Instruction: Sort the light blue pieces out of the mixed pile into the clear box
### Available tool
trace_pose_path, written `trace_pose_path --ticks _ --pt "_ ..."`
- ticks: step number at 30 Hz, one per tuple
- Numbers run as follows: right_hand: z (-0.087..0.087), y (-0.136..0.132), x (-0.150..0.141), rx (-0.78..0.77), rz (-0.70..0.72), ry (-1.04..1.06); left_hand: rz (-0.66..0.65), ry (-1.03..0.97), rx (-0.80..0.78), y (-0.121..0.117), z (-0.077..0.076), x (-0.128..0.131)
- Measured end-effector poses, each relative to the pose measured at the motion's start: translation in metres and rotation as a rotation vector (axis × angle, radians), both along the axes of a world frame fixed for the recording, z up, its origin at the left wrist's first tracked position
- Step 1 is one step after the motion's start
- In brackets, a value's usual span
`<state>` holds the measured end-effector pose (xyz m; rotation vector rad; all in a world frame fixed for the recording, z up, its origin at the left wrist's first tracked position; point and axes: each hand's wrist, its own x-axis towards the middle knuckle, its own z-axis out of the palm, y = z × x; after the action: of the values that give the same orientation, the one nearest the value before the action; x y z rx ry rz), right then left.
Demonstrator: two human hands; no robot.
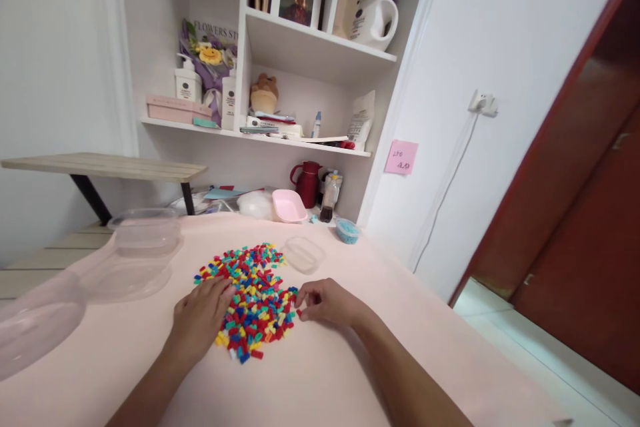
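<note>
A loose pile of small plastic building bricks in red, yellow, blue, green and teal lies on the pink tabletop. My left hand rests palm down on the pile's left edge, fingers stretched out and covering some bricks. At the right edge, my right hand is curled with thumb and index finger close together. A red brick shows at their tips. Just beyond the pile sits a shallow clear plastic container.
Clear plastic tubs and a large clear container stand at the left. Along the back are a pink tray, a dark bottle, a red jug and a tub of blue bits. Shelves rise behind.
</note>
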<state>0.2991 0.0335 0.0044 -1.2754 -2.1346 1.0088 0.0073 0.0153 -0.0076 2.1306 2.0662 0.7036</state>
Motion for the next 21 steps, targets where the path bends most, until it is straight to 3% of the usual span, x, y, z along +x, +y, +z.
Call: trace_pose_path --ticks 6,8,12,14,18,21 --pt "0.001 0.0 -0.006 0.042 -0.015 0.018 0.002 -0.009 -0.005 0.0 0.002 0.0" --pt "0.004 0.003 -0.008 0.119 -0.095 0.098 0.01 -0.011 -0.006 0.0 0.001 0.0" --pt "0.01 0.014 -0.006 0.438 -0.431 0.315 0.02 -0.02 -0.003 0.001 -0.001 0.0" --pt "0.012 0.019 -0.002 0.556 -0.531 0.36 0.019 -0.023 -0.011 0.0 -0.001 0.0" --pt "0.01 0.028 0.005 0.646 -0.599 0.347 0.014 -0.02 -0.024 -0.001 0.001 0.0" --pt "0.007 0.035 0.01 0.636 -0.576 0.277 0.014 -0.005 -0.018 -0.001 0.002 -0.001"
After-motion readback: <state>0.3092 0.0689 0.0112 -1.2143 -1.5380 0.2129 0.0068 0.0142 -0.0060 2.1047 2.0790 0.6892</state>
